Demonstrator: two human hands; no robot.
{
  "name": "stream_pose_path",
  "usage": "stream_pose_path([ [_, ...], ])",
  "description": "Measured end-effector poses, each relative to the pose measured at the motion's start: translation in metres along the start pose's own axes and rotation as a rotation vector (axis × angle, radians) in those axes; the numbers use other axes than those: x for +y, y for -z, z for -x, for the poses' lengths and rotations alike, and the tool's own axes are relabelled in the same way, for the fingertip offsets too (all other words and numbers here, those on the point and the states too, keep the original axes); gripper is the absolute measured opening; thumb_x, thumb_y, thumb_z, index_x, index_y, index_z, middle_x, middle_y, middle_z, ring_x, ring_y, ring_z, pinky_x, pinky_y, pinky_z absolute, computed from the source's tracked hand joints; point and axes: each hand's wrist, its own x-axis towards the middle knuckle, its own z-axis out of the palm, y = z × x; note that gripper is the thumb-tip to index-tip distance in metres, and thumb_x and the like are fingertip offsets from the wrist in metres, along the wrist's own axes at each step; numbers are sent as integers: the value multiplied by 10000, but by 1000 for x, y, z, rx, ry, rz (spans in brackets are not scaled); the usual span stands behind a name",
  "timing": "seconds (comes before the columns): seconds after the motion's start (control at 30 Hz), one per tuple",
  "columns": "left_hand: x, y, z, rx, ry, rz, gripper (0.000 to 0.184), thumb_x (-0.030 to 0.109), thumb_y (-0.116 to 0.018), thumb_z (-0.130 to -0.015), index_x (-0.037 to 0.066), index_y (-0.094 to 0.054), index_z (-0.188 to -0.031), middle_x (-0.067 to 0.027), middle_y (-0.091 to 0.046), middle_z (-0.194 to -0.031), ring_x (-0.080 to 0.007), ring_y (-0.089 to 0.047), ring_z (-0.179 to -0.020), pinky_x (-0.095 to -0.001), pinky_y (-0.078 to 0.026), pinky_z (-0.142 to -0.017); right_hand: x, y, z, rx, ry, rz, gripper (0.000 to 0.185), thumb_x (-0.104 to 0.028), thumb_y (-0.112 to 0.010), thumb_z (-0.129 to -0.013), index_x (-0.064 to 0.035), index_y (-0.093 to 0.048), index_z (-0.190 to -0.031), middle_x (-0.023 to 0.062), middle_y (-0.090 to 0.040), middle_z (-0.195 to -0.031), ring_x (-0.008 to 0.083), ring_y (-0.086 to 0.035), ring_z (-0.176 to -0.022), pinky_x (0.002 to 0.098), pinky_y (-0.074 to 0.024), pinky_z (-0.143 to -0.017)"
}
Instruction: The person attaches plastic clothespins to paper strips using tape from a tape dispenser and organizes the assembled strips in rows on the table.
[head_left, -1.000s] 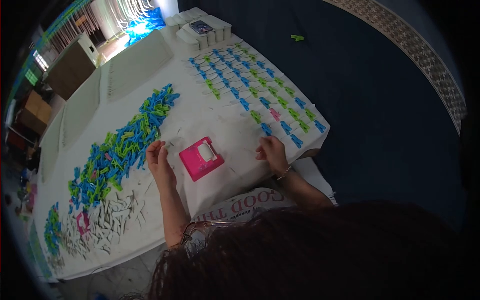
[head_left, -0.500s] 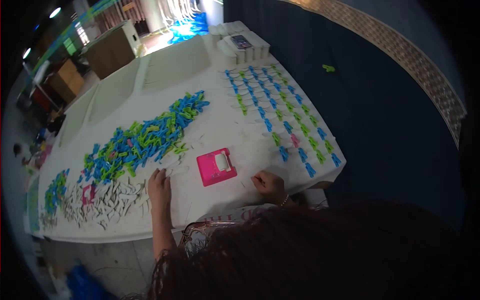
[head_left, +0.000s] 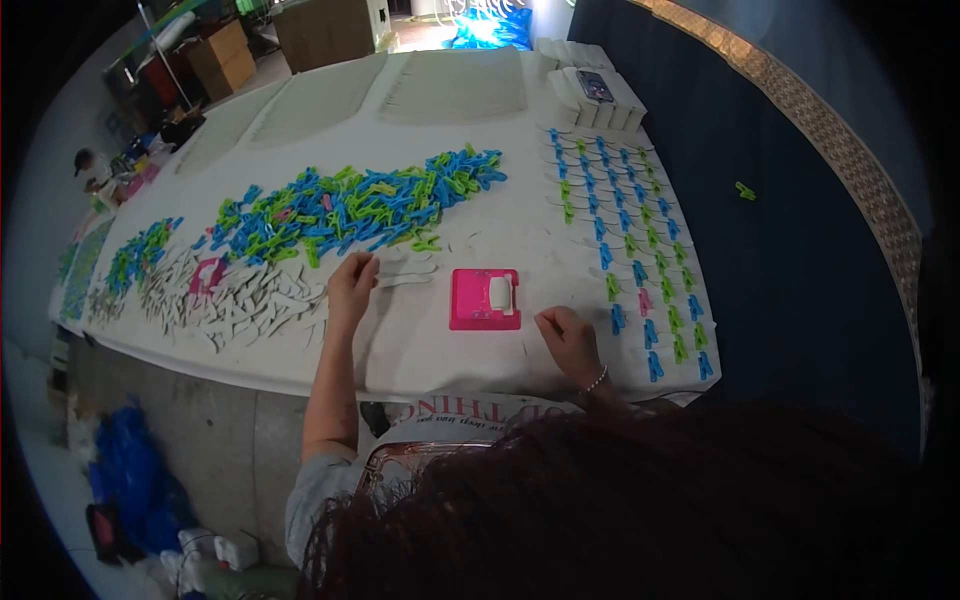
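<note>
Many clips (head_left: pixel 350 205) lie beyond the left hand (head_left: pixel 352 287), which is near white strips (head_left: pixel 408 270). Pink tool (head_left: pixel 470 300) is on the worktop (head_left: pixel 430 355), between left and right hand (head_left: pixel 570 342). Both grips are curled; if holding, I cannot tell.

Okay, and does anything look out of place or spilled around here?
Yes, one green clip lies on the dark surface right of the table, apart from the other clips. Nothing looks clearly damaged.
</note>
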Motion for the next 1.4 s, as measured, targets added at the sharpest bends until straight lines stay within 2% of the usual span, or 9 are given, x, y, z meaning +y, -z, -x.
stream_pose_path([
  [0.2,67,-37,6,-541,-6,272,317,79,-603,-919,21,-590,-1230,-7,-601,-959,-82,-572,-843,-234,-490,-749,-28,-16,-46,28,308,-65,108,-34,-640,-851,-10,-632,-956,130,-635,-874,249,-634,-749,320,-506,-643],
  [0.27,80,-48,9,-599,-10,287,312,60,-610,-907,20,-590,-1216,-9,-603,-983,-86,-576,-865,-237,-491,-760,-42,-21,-54,105,555,12,203,0,-633,-830,-9,-623,-1032,144,-618,-972,266,-629,-845,343,-524,-700],
  [0.4,84,-65,11,-707,-64,279,250,18,-649,-854,4,-609,-1100,-26,-614,-1036,-96,-577,-923,-251,-503,-779,-55,-24,-58,91,626,43,255,17,-629,-815,-15,-620,-1068,147,-601,-1030,279,-617,-912,358,-526,-733],
  [0.5,79,-73,14,-629,-154,343,180,34,-657,-867,16,-610,-1039,-20,-633,-977,-76,-586,-884,-234,-496,-770,-45,-25,-58,-9,595,33,235,21,-629,-816,-6,-621,-1050,142,-614,-978,271,-631,-861,341,-524,-713],
  [0.57,61,-71,7,-635,-95,394,167,48,-654,-880,19,-610,-1039,-16,-632,-949,-71,-586,-858,-234,-494,-761,-35,-24,-57,-78,374,-100,176,14,-641,-819,8,-634,-996,133,-628,-903,249,-641,-794,316,-516,-689],
  [0.73,61,-82,3,-533,-40,506,120,79,-648,-904,21,-629,-1007,-9,-632,-875,-64,-584,-808,-231,-491,-741,-13,-24,-65,-98,337,-144,99,-8,-660,-828,19,-650,-922,119,-648,-856,209,-646,-757,289,-505,-669],
  [0.87,65,-93,2,-378,-249,255,103,79,-647,-905,26,-645,-994,-6,-628,-883,-74,-592,-814,-227,-494,-734,-4,-31,-70,-104,250,-211,103,-16,-642,-828,3,-649,-928,138,-631,-827,268,-628,-759,323,-504,-664],
  [1.1,65,-97,6,-291,-455,145,108,73,-676,-862,39,-658,-963,-51,-606,-872,-134,-590,-734,-253,-487,-649,5,-42,-70,-58,334,-115,142,-12,-642,-824,-4,-652,-966,131,-632,-859,254,-622,-752,331,-510,-660],
  [1.4,64,-82,8,-354,-446,4,84,23,-667,-849,30,-642,-928,-57,-604,-886,-146,-593,-790,-269,-483,-666,3,-44,-73,-61,396,-99,125,-8,-652,-778,-16,-658,-903,116,-635,-794,285,-597,-762,369,-483,-702],
])
